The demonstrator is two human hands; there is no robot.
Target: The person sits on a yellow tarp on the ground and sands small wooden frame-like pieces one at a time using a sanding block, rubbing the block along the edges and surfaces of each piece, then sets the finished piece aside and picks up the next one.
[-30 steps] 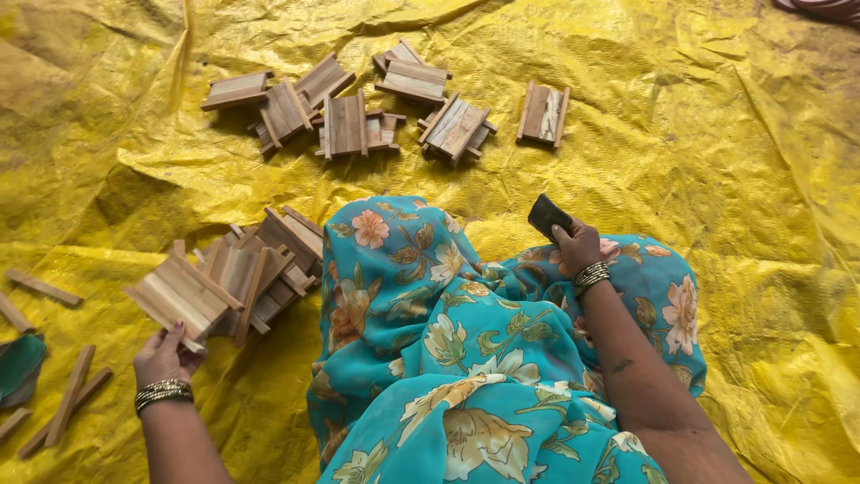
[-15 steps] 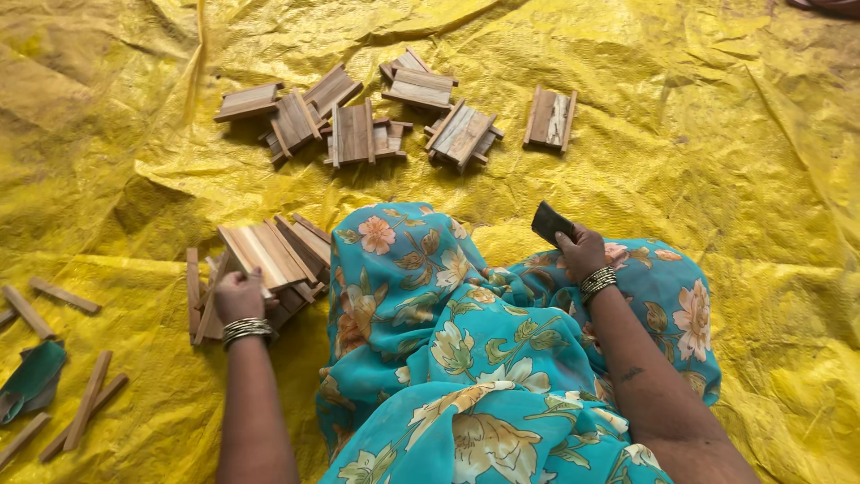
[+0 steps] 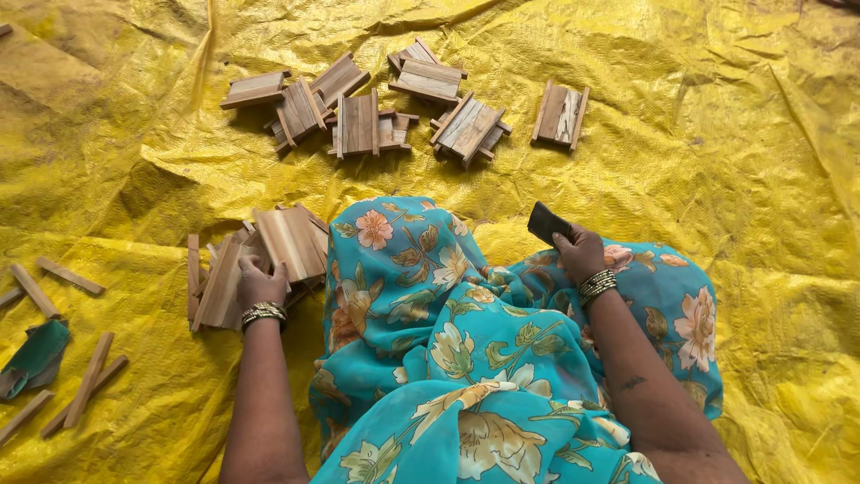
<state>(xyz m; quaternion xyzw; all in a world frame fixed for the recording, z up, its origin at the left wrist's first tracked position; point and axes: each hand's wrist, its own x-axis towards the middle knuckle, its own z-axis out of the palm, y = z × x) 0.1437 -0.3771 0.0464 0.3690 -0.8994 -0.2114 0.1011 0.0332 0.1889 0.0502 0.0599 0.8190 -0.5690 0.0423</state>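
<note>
A crumpled yellow tarp point(image 3: 717, 134) covers the floor. Small finished wooden racks point(image 3: 403, 108) lie in a loose row at the far side. Loose wooden sticks point(image 3: 90, 381) and a green cloth point(image 3: 36, 354) lie at the left edge.

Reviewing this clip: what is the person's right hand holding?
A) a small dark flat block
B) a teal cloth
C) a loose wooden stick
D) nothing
A: the right hand grips a small dark flat block above the floral teal fabric, while the left hand rests on the pile of wooden pieces.
</note>
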